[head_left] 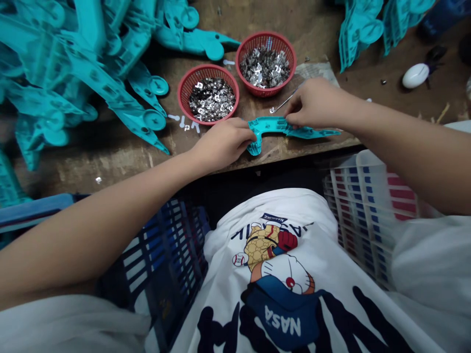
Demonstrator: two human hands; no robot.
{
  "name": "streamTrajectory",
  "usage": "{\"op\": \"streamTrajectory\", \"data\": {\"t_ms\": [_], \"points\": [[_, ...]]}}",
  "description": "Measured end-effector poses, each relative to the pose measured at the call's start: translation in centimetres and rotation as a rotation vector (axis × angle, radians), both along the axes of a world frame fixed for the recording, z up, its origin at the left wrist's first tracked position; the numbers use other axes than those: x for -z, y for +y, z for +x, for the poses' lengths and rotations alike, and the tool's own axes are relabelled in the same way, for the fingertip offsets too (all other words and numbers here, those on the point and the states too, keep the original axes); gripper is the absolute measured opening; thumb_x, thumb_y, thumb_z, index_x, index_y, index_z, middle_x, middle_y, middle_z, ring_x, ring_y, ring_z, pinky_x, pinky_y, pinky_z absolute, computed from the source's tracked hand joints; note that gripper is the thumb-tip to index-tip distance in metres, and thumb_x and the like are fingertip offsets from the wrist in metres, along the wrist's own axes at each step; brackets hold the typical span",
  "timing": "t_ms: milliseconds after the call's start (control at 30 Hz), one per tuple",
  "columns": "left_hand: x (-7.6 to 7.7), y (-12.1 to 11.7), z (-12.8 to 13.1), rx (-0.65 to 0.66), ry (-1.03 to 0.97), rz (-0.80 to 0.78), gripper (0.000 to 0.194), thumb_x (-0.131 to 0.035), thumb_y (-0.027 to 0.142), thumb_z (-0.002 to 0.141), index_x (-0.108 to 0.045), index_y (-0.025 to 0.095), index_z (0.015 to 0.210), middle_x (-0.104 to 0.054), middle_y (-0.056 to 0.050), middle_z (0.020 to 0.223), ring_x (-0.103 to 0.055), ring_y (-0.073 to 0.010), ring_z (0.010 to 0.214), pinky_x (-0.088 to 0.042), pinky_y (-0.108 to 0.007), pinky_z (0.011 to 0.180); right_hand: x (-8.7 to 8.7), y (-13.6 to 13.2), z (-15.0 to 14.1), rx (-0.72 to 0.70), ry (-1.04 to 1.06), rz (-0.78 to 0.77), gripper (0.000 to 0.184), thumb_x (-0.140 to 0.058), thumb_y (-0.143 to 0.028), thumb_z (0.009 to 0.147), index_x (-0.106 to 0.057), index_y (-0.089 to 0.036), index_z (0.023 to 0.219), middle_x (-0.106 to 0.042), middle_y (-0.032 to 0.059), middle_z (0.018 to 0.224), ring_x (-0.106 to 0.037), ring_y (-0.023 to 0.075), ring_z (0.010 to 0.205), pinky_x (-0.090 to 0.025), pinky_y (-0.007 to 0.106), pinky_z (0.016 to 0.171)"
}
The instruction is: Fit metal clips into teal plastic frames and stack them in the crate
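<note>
A curved teal plastic part (pixel 270 124) lies along the front edge of the wooden bench. My left hand (pixel 225 143) is closed round its left end, thumb and fingers pinching it. From my right hand (pixel 314 105), a thin metal rod (pixel 284 102) sticks out between thumb and forefinger, pointing down to the left. The fingertips of that hand press together against the teal part's upper edge; whether they also pinch something small is hidden. Just behind the hands stand two red baskets, one with small shiny metal clips (pixel 212 100), the other with greyer metal pieces (pixel 265 67).
Similar teal parts (pixel 91 73) are heaped at the left, and more teal parts (pixel 358 32) lie at the far right. A white egg-shaped object (pixel 415 76) sits on the right. Plastic crates, one blue (pixel 172 245) and one white (pixel 353 196), flank my lap.
</note>
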State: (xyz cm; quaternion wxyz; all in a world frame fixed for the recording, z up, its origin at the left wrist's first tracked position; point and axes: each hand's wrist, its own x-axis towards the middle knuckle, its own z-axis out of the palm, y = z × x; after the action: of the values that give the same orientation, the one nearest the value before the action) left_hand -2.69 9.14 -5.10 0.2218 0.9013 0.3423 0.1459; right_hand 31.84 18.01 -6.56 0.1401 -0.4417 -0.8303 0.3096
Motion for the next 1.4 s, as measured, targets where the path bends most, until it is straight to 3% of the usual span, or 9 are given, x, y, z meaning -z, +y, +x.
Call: {"op": "streamTrajectory", "data": {"t_ms": [267, 467, 567, 733, 1033, 1133, 1233, 1333, 1400], "points": [[-0.6, -0.2, 0.6, 0.030, 0.019, -0.051, 0.037, -0.062, 0.015, 0.114, -0.099, 0.019, 0.119, -0.094, -0.016, 0.123, -0.092, -0.0339, 0.123, -0.073, -0.050, 0.116, -1.6, -2.2, -1.9, 0.033, -0.151, 0.159, 0.016, -0.099, -0.025, 0.086, -0.088, -0.034, 0.079, -0.077, 0.0044, 0.066, -0.074, 0.0324, 0.073, -0.066, 0.051, 0.087], [-2.1, -0.2, 0.4, 0.026, 0.092, -0.094, 0.035, -0.064, 0.014, 0.112, -0.098, 0.017, 0.110, -0.093, -0.017, 0.115, -0.092, -0.0325, 0.112, -0.073, -0.047, 0.112, -2.8, -3.6, -2.2, -0.054, -0.119, 0.102, 0.025, -0.099, -0.038, 0.097, -0.085, -0.036, 0.076, -0.079, 0.0041, 0.071, -0.080, 0.0341, 0.083, -0.067, 0.050, 0.089], [-2.6, -0.3, 0.3, -0.089, -0.013, -0.172, 0.027, -0.071, 0.022, 0.112, -0.098, 0.020, 0.115, -0.094, -0.013, 0.113, -0.092, -0.0336, 0.117, -0.073, -0.050, 0.118, -4.7, -3.3, -1.8, -0.061, -0.039, 0.158, 0.006, -0.095, -0.043, 0.102, -0.098, -0.041, 0.097, -0.091, 0.0030, 0.087, -0.085, 0.0367, 0.094, -0.071, 0.054, 0.097], [-3.2, -0.8, 1.5, -0.367, -0.405, -0.429, 0.023, -0.093, 0.043, 0.110, -0.090, 0.025, 0.125, -0.094, -0.012, 0.123, -0.091, -0.0331, 0.124, -0.077, -0.050, 0.116, -8.1, -4.3, -2.8, 0.000, 0.084, 0.110, 0.025, -0.088, -0.044, 0.106, -0.104, -0.042, 0.126, -0.100, 0.0031, 0.120, -0.091, 0.0394, 0.111, -0.074, 0.059, 0.110], [-2.9, -2.5, 2.5, -0.506, -0.575, -0.532, 0.048, -0.107, 0.057, 0.107, -0.075, 0.027, 0.127, -0.090, -0.009, 0.123, -0.094, -0.0291, 0.122, -0.078, -0.041, 0.108, -8.0, -7.2, -6.4, -0.059, 0.144, -0.049, 0.017, -0.085, -0.036, 0.112, -0.102, -0.035, 0.116, -0.099, 0.0058, 0.121, -0.093, 0.0335, 0.115, -0.073, 0.046, 0.111], [-2.0, -2.3, 2.2, -0.446, -0.439, -0.427, 0.037, -0.092, 0.050, 0.119, -0.077, 0.027, 0.143, -0.092, -0.013, 0.135, -0.092, -0.0314, 0.137, -0.077, -0.045, 0.118, -8.6, -6.6, -6.1, -0.041, 0.123, -0.040, 0.015, -0.084, -0.031, 0.109, -0.099, -0.033, 0.107, -0.098, 0.0054, 0.114, -0.092, 0.0332, 0.108, -0.072, 0.047, 0.107], [-1.1, -1.8, 1.6, -0.208, -0.174, -0.257, 0.049, -0.084, 0.038, 0.119, -0.077, 0.021, 0.165, -0.084, -0.023, 0.170, -0.075, -0.0415, 0.173, -0.063, -0.063, 0.146, -8.5, -4.9, -5.3, 0.044, 0.117, -0.039, 0.023, -0.085, -0.024, 0.099, -0.099, -0.030, 0.116, -0.098, 0.0061, 0.111, -0.088, 0.0327, 0.098, -0.071, 0.049, 0.101], [-0.7, -1.4, 1.1, 0.042, 0.086, -0.135, 0.065, -0.078, 0.027, 0.117, -0.072, 0.012, 0.180, -0.062, -0.031, 0.197, -0.052, -0.0501, 0.193, -0.044, -0.078, 0.159, -7.1, -2.6, -4.3, 0.080, 0.057, -0.046, 0.037, -0.092, -0.019, 0.087, -0.099, -0.031, 0.122, -0.097, 0.0052, 0.107, -0.089, 0.0338, 0.100, -0.069, 0.050, 0.104], [-0.9, -1.4, 0.9, 0.121, 0.173, -0.094, 0.065, -0.072, 0.023, 0.118, -0.072, 0.012, 0.182, -0.057, -0.031, 0.202, -0.051, -0.0495, 0.194, -0.044, -0.077, 0.159, -5.6, -1.3, -3.9, 0.058, 0.018, -0.057, 0.023, -0.098, -0.023, 0.085, -0.096, -0.034, 0.105, -0.096, 0.0035, 0.099, -0.090, 0.0341, 0.104, -0.068, 0.049, 0.110]]}}
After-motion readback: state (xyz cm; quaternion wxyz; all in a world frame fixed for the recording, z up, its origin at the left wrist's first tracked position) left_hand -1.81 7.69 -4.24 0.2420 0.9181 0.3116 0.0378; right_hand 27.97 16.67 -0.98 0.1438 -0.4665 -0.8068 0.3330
